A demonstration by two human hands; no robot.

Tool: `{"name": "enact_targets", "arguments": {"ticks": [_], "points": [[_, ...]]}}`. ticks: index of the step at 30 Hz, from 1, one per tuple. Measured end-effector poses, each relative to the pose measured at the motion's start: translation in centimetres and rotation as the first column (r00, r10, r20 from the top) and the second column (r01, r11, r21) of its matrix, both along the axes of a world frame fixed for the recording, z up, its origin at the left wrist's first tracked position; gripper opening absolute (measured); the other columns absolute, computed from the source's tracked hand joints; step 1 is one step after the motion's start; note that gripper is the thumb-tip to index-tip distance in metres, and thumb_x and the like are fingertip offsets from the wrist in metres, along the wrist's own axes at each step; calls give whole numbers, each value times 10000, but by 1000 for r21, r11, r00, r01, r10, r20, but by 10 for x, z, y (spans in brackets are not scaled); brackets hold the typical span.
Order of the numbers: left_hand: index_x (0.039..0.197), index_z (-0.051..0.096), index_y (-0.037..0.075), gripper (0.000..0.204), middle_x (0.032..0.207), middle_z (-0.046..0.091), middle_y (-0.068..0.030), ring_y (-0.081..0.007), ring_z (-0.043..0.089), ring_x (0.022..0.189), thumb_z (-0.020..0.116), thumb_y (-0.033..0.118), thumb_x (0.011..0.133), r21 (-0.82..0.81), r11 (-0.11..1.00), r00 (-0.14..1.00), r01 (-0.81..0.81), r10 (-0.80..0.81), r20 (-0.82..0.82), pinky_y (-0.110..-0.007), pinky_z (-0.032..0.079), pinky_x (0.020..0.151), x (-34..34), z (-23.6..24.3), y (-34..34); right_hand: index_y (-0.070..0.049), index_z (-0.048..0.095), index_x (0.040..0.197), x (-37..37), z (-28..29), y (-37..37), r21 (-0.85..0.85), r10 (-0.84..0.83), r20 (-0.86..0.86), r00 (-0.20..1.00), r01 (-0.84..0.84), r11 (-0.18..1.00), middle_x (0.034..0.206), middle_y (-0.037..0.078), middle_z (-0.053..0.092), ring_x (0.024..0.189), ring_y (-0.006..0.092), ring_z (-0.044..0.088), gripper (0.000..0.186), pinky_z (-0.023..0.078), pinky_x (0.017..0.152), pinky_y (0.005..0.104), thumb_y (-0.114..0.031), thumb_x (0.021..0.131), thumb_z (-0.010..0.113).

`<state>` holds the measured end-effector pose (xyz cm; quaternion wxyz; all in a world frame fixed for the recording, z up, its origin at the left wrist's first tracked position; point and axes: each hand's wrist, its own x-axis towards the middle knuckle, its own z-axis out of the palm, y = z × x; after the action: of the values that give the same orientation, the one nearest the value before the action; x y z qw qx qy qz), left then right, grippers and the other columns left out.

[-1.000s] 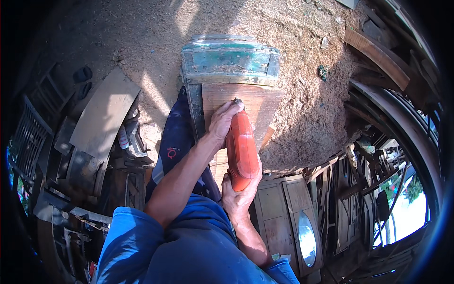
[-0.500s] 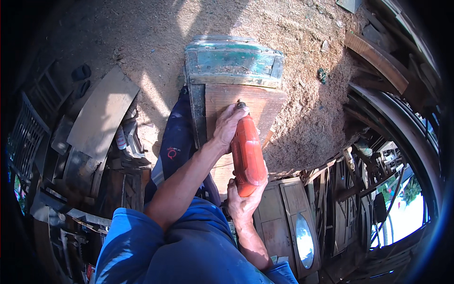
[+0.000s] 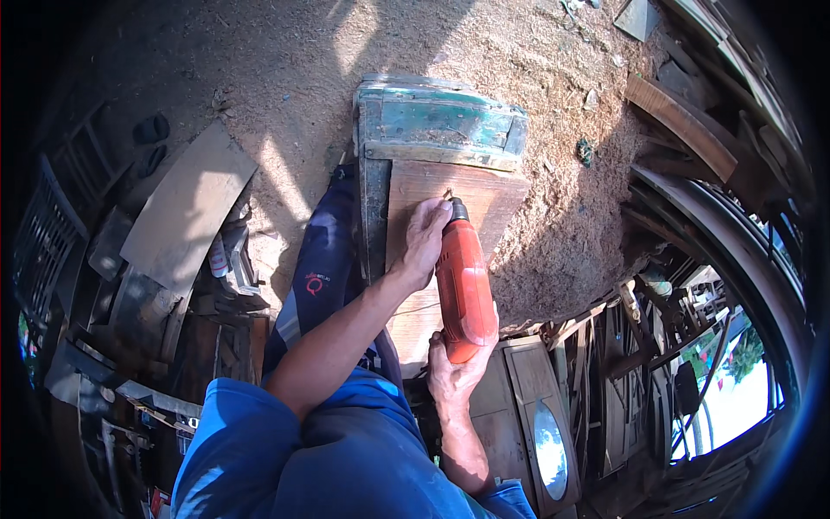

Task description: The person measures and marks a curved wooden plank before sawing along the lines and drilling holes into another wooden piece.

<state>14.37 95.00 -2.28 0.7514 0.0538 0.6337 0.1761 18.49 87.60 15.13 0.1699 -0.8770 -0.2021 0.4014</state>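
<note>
A red power drill (image 3: 465, 285) with a black chuck points away from me over a reddish-brown wooden board (image 3: 493, 192). My right hand (image 3: 458, 368) is wrapped round its rear handle. At the front, my left hand (image 3: 424, 238) is closed against the drill's nose, thumb at the chuck; some of its fingers are hidden. The tip of the bit is close to the board's surface, and contact cannot be made out. The board lies against a worn wooden piece with a green-painted face (image 3: 432, 119). My left leg (image 3: 322, 251) is alongside it.
Wood shavings (image 3: 562, 233) cover the ground. A pale panel (image 3: 186, 208) leans over scrap on the left, near dark sandals (image 3: 151, 130). Curved timber (image 3: 683, 121) and stacked wood line the right. A wooden door with an oval mirror (image 3: 551, 450) lies to the lower right.
The drill and both hands have shifted slightly right and nearer me in the picture. More of the black chuck now shows past my left thumb. The board and green piece also appear a little lower.
</note>
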Motion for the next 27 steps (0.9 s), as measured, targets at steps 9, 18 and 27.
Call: {"name": "enact_targets", "arguments": {"ticks": [9, 18, 27], "points": [[1372, 467, 23, 633, 1307, 494, -130, -306, 438, 1227, 694, 194, 806, 385, -89, 335, 918, -343, -878, -455, 349, 1021, -51, -6, 57, 7, 269, 1472, 12, 8, 0, -19, -76, -87, 993, 74, 997, 1342, 214, 481, 1223, 311, 514, 842, 400, 1039, 411, 21, 731, 668], [1209, 542, 28, 503, 1185, 528, -118, -286, 466, 1129, 717, 240, 788, 382, 34, 363, 924, -401, -841, -433, 354, 906, -44, -16, 64, 3, 289, 1462, 3, 13, 3, -39, -14, -83, 996, 11, 999, 1374, 192, 450, 1261, 289, 474, 849, 377, 1061, 394, 9, 715, 694], [1182, 553, 44, 465, 1166, 532, -110, -285, 470, 1093, 714, 225, 786, 403, -15, 371, 915, -359, -856, -454, 340, 917, -56, -26, 65, 25, 287, 1456, -1, 9, -1, -77, 117, -14, 993, -118, 990, 1364, 227, 467, 1264, 328, 495, 855, 385, 1062, 409, 6, 708, 702]]}}
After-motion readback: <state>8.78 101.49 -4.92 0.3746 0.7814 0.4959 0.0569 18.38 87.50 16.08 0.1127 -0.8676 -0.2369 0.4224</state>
